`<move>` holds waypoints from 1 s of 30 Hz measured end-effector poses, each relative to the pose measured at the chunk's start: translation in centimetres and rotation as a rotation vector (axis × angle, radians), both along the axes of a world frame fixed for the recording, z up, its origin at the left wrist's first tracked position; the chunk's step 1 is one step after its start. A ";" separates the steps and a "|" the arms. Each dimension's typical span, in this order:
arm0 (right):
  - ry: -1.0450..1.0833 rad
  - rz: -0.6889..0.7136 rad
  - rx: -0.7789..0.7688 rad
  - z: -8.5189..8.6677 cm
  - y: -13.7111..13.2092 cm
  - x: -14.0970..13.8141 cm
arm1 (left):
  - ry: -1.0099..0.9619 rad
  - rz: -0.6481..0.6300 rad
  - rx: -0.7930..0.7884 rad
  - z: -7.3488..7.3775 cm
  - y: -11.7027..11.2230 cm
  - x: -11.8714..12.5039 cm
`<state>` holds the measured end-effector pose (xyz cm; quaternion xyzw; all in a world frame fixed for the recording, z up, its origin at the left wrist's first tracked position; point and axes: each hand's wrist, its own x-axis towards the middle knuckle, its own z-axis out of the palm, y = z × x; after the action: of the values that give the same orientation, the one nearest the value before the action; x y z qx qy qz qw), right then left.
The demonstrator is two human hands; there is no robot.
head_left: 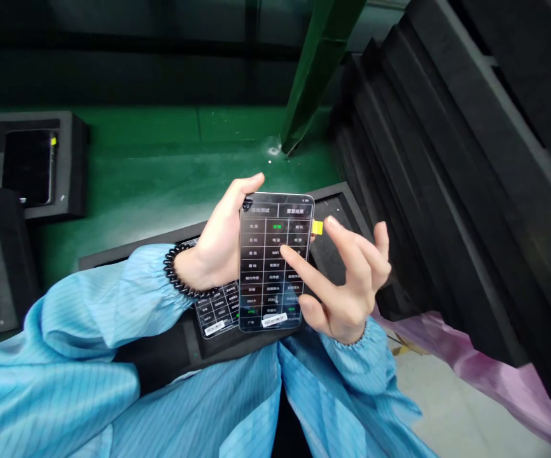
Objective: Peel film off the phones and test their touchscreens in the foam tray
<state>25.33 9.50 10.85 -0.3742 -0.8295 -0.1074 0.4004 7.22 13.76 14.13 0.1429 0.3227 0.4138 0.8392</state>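
My left hand [223, 238] is closed round the left side of a smartphone [275, 267], thumb along its top corner. Its lit screen shows a grid of cells with Chinese text, a few of them green. A yellow tag [317, 227] sticks out at its right edge, and a white label lies low on the screen. My right hand [347, 280] has its fingers apart, the index fingertip at the screen near the middle. Under my left wrist, a second phone [218, 308] with a similar grid lies in a black foam tray [335, 197], partly hidden.
More foam trays [77, 165] stand at the left, one holding a dark phone [28, 166] with a yellow tag. Tall stacked black foam trays [428, 159] rise at the right. A green post [313, 76] meets the green surface [161, 172]. Pink sheeting [471, 362] hangs lower right.
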 end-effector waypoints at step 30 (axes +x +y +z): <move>-0.038 -0.021 -0.191 0.8 -0.1 0.1 | -0.055 -0.100 -0.024 -1.2 -0.3 0.3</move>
<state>25.46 9.39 11.66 -0.4173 -0.8393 -0.0393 0.3461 7.48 13.50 12.96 0.1373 0.2968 0.3714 0.8690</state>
